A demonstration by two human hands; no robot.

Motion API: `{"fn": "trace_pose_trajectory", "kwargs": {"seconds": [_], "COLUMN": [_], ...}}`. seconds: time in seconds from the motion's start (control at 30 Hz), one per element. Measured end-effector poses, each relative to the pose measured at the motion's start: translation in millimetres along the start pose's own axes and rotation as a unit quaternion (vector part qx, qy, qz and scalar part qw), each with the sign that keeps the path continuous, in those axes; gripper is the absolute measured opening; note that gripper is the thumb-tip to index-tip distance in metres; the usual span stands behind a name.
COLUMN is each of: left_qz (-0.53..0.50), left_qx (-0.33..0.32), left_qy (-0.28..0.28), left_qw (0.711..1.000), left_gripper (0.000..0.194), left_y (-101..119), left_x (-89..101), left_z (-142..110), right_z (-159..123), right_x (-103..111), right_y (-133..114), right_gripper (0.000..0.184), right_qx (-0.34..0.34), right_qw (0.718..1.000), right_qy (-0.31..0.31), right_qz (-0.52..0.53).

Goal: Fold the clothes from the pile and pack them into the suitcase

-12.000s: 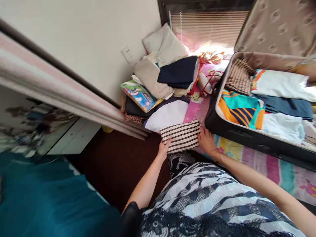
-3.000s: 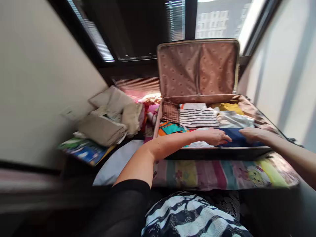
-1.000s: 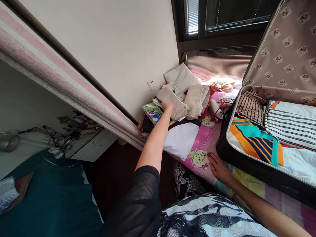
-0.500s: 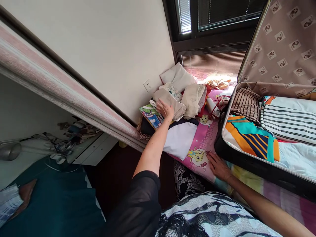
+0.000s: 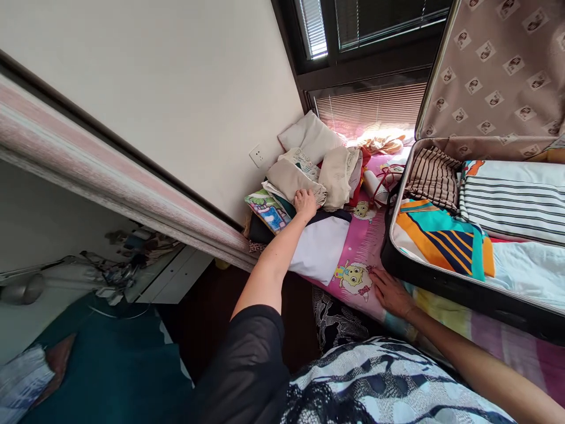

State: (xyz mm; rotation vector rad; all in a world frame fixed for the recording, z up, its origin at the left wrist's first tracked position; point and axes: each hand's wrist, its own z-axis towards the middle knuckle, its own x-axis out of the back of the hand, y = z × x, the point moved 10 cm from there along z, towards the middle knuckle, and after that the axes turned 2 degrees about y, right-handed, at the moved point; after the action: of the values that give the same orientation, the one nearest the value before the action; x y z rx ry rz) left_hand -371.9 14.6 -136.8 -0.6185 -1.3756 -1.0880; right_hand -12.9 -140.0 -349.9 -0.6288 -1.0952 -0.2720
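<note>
My left hand is at the front edge of a folded beige garment, its fingers bent over the cloth; the thumb is mostly hidden. That garment tops a pile with a colourful cartoon-print cloth sticking out at the left. A second beige garment lies crumpled just right of it. In front of the pile is a white cloth with dark trim. My right hand rests open, fingers stretched out, on the pink sheep-print bedding beside the suitcase, holding nothing.
An open black suitcase with folded clothes, including a striped white one, stands at the right. A pale pillow leans in the corner by the wall. Near the suitcase lies a white cylinder with a red cord.
My left hand has slid from the top of the folded beige garment toward its front right edge, and its fingers have curled. My right hand has stayed put. The view has shifted slightly.
</note>
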Motion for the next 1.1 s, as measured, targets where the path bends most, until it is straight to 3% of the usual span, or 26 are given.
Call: {"fn": "trace_pose_trajectory", "kwargs": {"seconds": [0.23,0.37,0.47,0.67,0.77,0.83,0.93,1.07,1.1], "left_qz": [0.048,-0.103,-0.169,-0.244,-0.309,-0.353,-0.460,-0.676,-0.702], "left_qx": [0.014,0.060,0.086,0.130,0.140,0.139,0.144,0.141,0.137], "left_qy": [-0.014,0.017,0.013,0.015,0.032,0.043,0.062,0.086,0.087], "left_qw": [0.999,0.993,0.982,0.961,0.940,0.924,0.874,0.719,0.694], "left_gripper": [0.061,0.020,0.004,0.018,0.015,0.024,0.032,0.028,0.026], "left_y": [6.8,-3.0,-15.6,-46.5,-64.9,-78.4,-102.4,-128.2,-130.6], "left_x": [-8.1,-3.8,3.4,27.6,39.6,49.1,69.9,115.7,130.1], "left_z": [4.7,12.7,28.6,58.8,58.8,54.3,46.3,35.1,30.6], "right_z": [-0.3,-0.3,-0.4,-0.1,0.3,0.9,1.7,2.7,3.9], "right_x": [-4.7,-3.8,-3.4,-3.9,-3.2,-2.3,-1.2,0.9,2.5], "right_y": [2.8,1.7,1.4,1.2,0.5,0.7,1.7,3.6,4.0], "right_gripper": [0.049,0.049,0.048,0.048,0.048,0.047,0.047,0.047,0.047], "right_qx": [-0.009,-0.005,-0.007,-0.010,-0.006,-0.005,0.000,-0.001,-0.008], "right_qw": [1.000,1.000,1.000,1.000,1.000,1.000,1.000,0.999,0.999], "right_qy": [-0.008,-0.011,-0.004,-0.003,-0.005,-0.002,0.002,0.008,0.009], "right_qz": [0.015,0.015,0.020,0.022,0.017,0.014,0.011,0.034,0.050]}}
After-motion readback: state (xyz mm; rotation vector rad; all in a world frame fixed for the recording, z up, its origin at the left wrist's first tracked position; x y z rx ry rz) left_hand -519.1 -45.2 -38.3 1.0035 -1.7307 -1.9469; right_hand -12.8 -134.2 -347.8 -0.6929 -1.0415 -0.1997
